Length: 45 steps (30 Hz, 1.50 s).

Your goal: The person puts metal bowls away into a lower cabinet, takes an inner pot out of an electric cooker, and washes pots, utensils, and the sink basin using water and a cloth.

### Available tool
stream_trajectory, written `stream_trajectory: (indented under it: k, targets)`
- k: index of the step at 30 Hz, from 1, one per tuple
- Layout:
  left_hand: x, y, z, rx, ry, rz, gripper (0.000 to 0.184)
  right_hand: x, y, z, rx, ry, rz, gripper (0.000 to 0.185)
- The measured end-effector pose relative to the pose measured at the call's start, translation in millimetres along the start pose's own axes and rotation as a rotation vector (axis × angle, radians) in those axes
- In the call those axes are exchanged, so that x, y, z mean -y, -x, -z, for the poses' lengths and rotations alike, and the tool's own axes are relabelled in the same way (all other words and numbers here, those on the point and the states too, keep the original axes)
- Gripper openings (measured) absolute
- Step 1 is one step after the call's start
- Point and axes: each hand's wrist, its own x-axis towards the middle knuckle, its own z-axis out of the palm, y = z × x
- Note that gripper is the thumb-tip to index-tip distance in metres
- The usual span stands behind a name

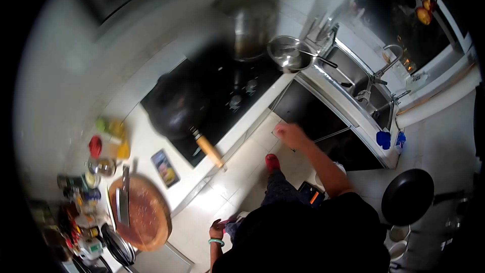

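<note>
My right hand (289, 134) is stretched out over the floor in front of the dark cabinet doors, its fingers curled and blurred; whether it holds anything is too small to tell. Low beside my body hangs my left hand (217, 230), with a pale green bangle at the wrist and its fingers partly apart, holding nothing visible. The nearest things to my hands are a black wok (177, 108) with a wooden handle (208, 150) on the black stove (235, 88), and the dark cabinet (303, 108).
A cleaver (123, 202) lies on a round wooden board (146, 215), near a phone (165, 168) and several bottles. A metal bowl (290, 60) and a tall pot (247, 33) stand by the sink (348, 65). A black pan (407, 197) is at the right.
</note>
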Motion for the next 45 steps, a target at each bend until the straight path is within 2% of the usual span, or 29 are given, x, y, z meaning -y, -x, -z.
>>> stream_trajectory:
  k: [2,4,5,6,8,10,12,15,17,19,20,21,24,25,27,28,30,31,34,35,37,38,40,41,43,45]
  targets:
    - [-62,-31,-49,0.044,-0.333,-0.119,0.032,-52,-32,84,-0.290,0.268,-0.203,0.015]
    - [-115,-61,-94,0.133,-0.566,-0.190,0.032,-111,-49,153,-0.615,0.308,-0.208,0.016]
    - [-179,-59,-114,0.156,-0.569,-0.172,0.031,-144,-54,182,-0.673,0.319,-0.302,0.017]
    - [-204,-68,-130,0.193,-0.572,-0.225,0.030,-176,-56,207,-0.733,0.330,-0.396,0.017]
    - [-221,-92,-151,0.235,-0.539,-0.401,0.029,-225,-53,248,-0.750,0.319,-0.522,0.019]
    - [-287,-89,-165,0.239,-0.510,-0.350,0.027,-304,-53,263,-0.711,0.349,-0.623,0.017]
    - [-305,-95,-165,0.205,-0.492,-0.263,0.023,-363,-53,274,-0.598,0.323,-0.698,0.018]
    - [-311,-101,-159,0.202,-0.713,-0.122,0.025,-395,-59,280,-0.482,0.283,-0.739,0.018]
    - [-306,-111,-156,0.273,-0.801,-0.058,0.027,-401,-61,276,-0.436,0.299,-0.767,0.018]
    - [-313,-120,-155,0.441,-0.924,-0.283,0.028,-398,-59,275,-0.393,0.308,-0.787,0.018]
    - [-316,-128,-158,0.466,-0.866,-0.205,0.029,-395,-59,280,-0.365,0.353,-0.792,0.018]
    - [-318,-138,-159,0.498,-0.826,-0.300,0.029,-395,-66,285,-0.338,0.400,-0.784,0.017]
    - [-336,-165,-172,0.467,-0.901,-0.249,0.026,-415,-76,296,-0.242,0.496,-0.745,0.014]
    - [-355,-166,-182,0.410,-0.954,-0.280,0.024,-430,-81,298,-0.235,0.492,-0.741,0.014]
    - [-369,-174,-198,0.301,-0.830,-0.378,0.023,-470,-95,289,-0.199,0.578,-0.717,0.016]
    - [-386,-173,-210,0.292,-0.840,-0.365,0.023,-487,-102,285,-0.188,0.564,-0.712,0.016]
    - [-427,-169,-245,0.327,-0.697,-0.211,0.023,-526,-123,279,-0.012,0.694,-0.678,0.019]
    - [-442,-173,-267,0.310,-0.689,-0.204,0.023,-551,-138,274,-0.007,0.694,-0.658,0.019]
    - [-487,-170,-329,0.309,-0.569,-0.149,0.023,-593,-150,244,-0.193,0.739,-0.400,0.025]
    - [-515,-167,-358,0.336,-0.400,-0.037,0.024,-594,-155,244,-0.173,0.720,-0.388,0.025]
    - [-545,-171,-398,0.465,-0.284,-0.028,0.026,-595,-169,251,-0.038,0.665,-0.488,0.023]
    - [-559,-171,-411,0.440,-0.276,-0.016,0.026,-620,-170,234,-0.025,0.657,-0.465,0.023]
    - [-582,-173,-434,0.518,-0.286,0.008,0.028,-680,-170,197,-0.295,0.445,-0.498,0.024]
    - [-588,-173,-439,0.480,-0.288,-0.028,0.028,-678,-172,197,-0.277,0.439,-0.470,0.024]
    - [-595,-176,-442,0.401,-0.362,-0.143,0.028,-655,-171,215,-0.251,0.667,-0.285,0.024]
    - [-596,-177,-442,0.310,-0.361,-0.161,0.027,-642,-173,230,-0.194,0.688,-0.206,0.021]
